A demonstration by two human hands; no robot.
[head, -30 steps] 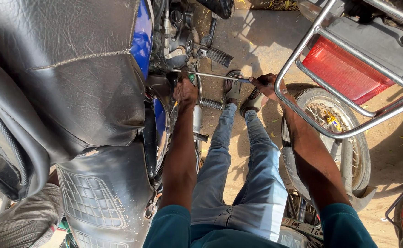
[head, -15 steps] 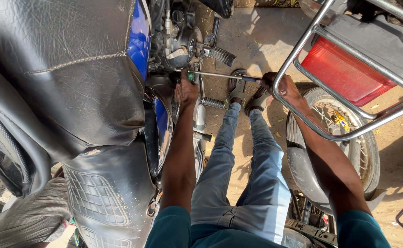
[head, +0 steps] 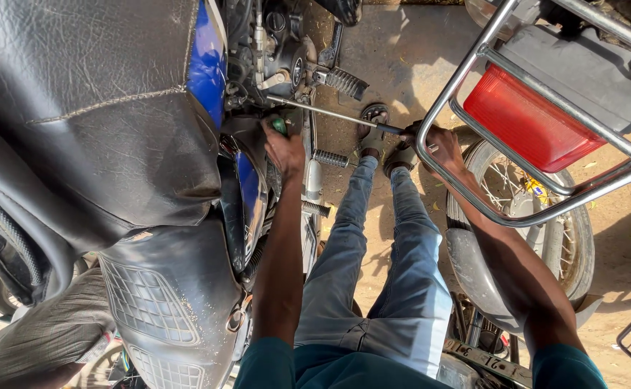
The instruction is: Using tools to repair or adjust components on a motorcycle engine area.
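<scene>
- Gripping the dark handle end of a long metal rod tool [head: 330, 113], the right hand [head: 438, 148] has its fingers closed around it, just beside the chrome rear rack [head: 474, 194] of a second motorcycle.
- The rod runs from that hand leftward and slightly up to the engine [head: 276, 50] of the blue motorcycle, its far tip meeting the engine casing above the ribbed footpeg [head: 344, 81].
- The left hand [head: 285, 148] is pressed against the engine side, fingers curled over a small green-handled tool [head: 278, 126]; only the green end shows, so how far it is enclosed I cannot tell exactly.
- Both arms reach forward from teal sleeves; the legs in pale blue jeans [head: 380, 274] stretch between the two motorcycles, shoes resting near the rod.
- Left of the arm lie the black leather seat [head: 92, 108] and blue tank panel [head: 207, 57].
- On the right sit the red tail light [head: 531, 122] and a spoked rear wheel [head: 538, 230].
- Sandy ground [head: 402, 50] lies beneath.
</scene>
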